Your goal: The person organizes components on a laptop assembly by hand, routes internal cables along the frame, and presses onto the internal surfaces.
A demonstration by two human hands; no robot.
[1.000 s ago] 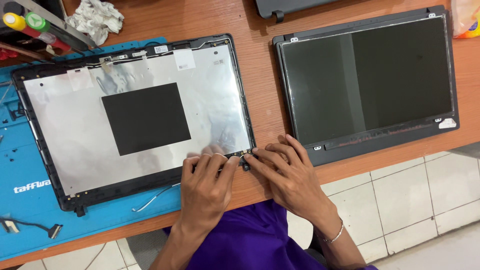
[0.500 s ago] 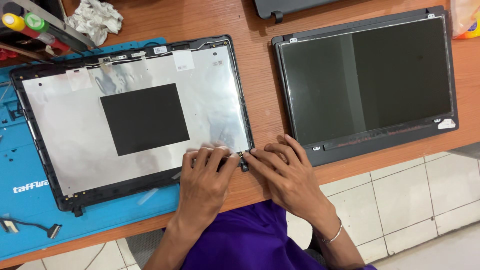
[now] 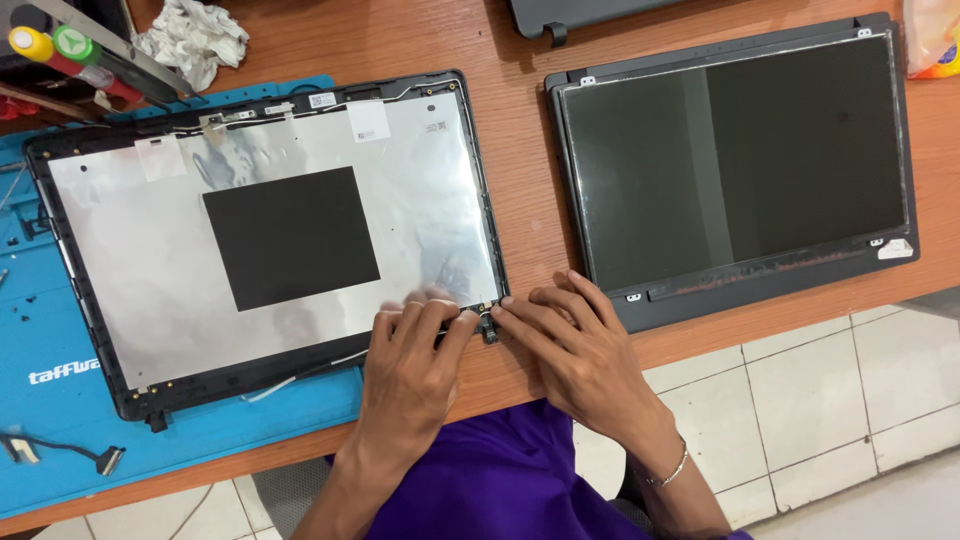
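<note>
Pressing down with flattened fingers, both the left hand (image 3: 415,365) and right hand (image 3: 575,350) are working the near right corner hinge (image 3: 488,325) of the laptop lid shell (image 3: 270,240), gripping nothing, so probably best keeping pressure light near that thin cable (image 3: 300,375).

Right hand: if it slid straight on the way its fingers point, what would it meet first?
The right hand points up-left at the lid's corner hinge. Its fingertips already seem to touch it; beyond lies the laptop lid with its silver foil.
</note>
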